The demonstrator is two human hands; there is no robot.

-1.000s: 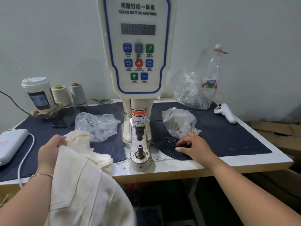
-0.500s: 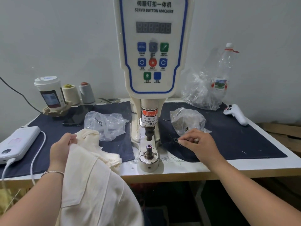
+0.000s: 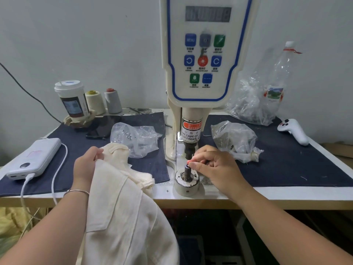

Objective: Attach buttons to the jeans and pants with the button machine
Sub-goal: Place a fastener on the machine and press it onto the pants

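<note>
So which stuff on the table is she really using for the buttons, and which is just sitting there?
For the job: button machine, its lower post, cream pants gripped by the left hand, right hand at the post, bags of parts.

Just lying about: cup, thread cones, power bank, bottle, white controller.

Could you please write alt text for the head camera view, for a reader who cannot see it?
A person's right hand pinches a small part at the lower post of a button machine, while the left hand grips cream pants at the table edge. Plastic bags lie beside it.
</note>
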